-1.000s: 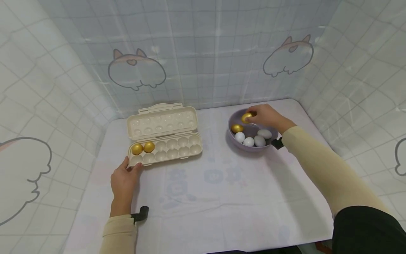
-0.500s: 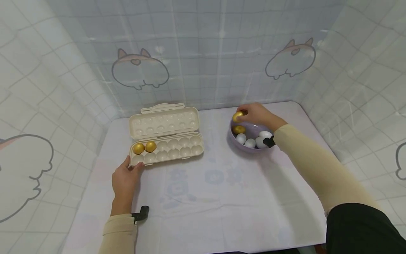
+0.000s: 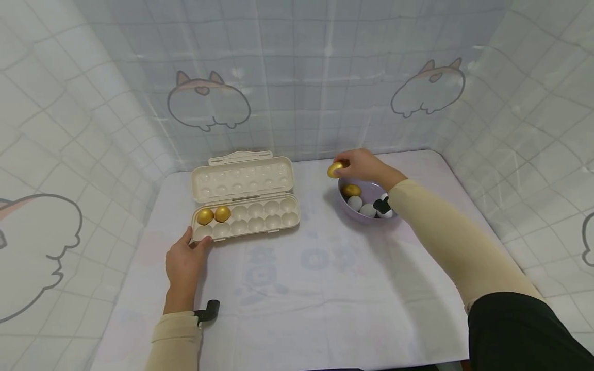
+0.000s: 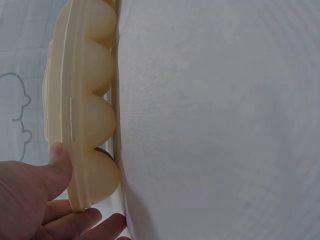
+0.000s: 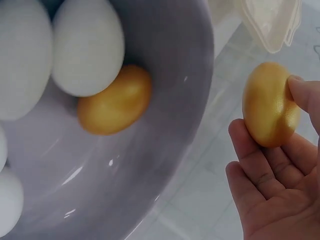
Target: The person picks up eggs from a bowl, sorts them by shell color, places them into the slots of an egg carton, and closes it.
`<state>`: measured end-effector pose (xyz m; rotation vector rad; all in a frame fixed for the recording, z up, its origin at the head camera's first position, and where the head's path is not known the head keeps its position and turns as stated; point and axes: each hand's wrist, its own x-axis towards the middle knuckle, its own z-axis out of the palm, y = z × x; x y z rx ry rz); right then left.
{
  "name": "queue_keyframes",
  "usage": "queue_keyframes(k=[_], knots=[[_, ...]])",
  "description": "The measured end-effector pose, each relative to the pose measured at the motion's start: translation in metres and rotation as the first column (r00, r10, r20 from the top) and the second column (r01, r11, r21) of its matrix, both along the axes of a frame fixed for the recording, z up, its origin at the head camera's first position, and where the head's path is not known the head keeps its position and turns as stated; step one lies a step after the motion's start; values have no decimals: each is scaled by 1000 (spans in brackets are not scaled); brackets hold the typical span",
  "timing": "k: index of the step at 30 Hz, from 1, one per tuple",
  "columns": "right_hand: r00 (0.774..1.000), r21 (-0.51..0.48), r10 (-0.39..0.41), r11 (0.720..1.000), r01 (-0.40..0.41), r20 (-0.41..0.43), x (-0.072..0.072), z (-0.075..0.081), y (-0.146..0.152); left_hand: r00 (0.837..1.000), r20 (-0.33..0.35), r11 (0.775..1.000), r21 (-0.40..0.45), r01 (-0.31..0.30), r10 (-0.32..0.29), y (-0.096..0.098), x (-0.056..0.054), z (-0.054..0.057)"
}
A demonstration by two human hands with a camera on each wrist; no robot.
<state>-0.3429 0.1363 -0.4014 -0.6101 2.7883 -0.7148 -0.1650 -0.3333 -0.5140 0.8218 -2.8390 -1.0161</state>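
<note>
My left hand (image 3: 184, 264) holds the front left corner of an open cream egg carton (image 3: 245, 237). In the left wrist view its thumb (image 4: 59, 170) presses the front edge, with the fingers at the end. Two gold eggs (image 3: 223, 214) fill adjoining cups at the left of the carton's back row. With thumb and fingertips my right hand (image 3: 364, 165) pinches another gold egg (image 5: 267, 105), just beyond the left rim of a purple bowl (image 3: 347, 209). Inside the bowl lie one gold egg (image 5: 115, 102) and several white eggs (image 5: 89, 47), partly hidden by the right forearm in the head view.
The carton's lid (image 3: 242, 179) leans back toward the tiled-pattern wall sheet (image 3: 297, 103). White cloth (image 3: 297, 309) covers the table between carton and bowl and in front of them. Similar sheets (image 3: 547, 129) stand on both sides.
My right hand has carried the gold egg left, from over the bowl to past its left rim. The left hand keeps its hold on the carton.
</note>
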Motion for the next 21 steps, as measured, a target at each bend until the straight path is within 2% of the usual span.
queue_keyframes(k=[21], knots=[[995,34,86,996,-84,-58,-6,1,-50,1000,-24,1000,4,-5,5,-1,1,0]])
